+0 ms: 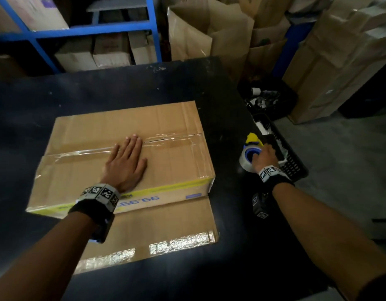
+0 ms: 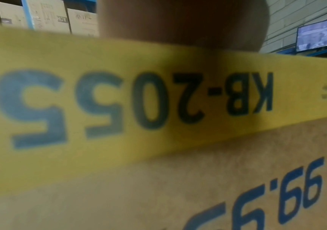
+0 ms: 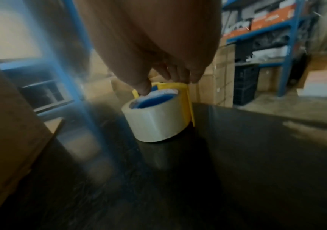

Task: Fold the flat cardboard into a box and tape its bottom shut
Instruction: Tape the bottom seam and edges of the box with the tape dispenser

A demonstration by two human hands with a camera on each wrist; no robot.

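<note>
The folded cardboard box [image 1: 170, 157] lies bottom-up on the dark table [image 1: 231, 246], with clear tape [image 1: 172, 141] running along its centre seam. My left hand [image 1: 125, 161] rests flat on the box's taped face, fingers straight. In the left wrist view only the box's side with a yellow band [image 2: 158, 87] and blue print shows. To the right, the clear tape roll in its yellow dispenser [image 1: 249, 152] stands on the table. My right hand [image 1: 263, 156] grips it from above, the thumb at the blue core [image 3: 153, 99] and the fingers [image 3: 175, 74] on the yellow frame.
A loose box flap [image 1: 157, 227] lies toward me on the table. Black baskets [image 1: 285, 157] with small items hang off the table's right edge. Blue shelving [image 1: 79, 31] with cartons and stacked brown boxes [image 1: 339, 61] stand beyond the table.
</note>
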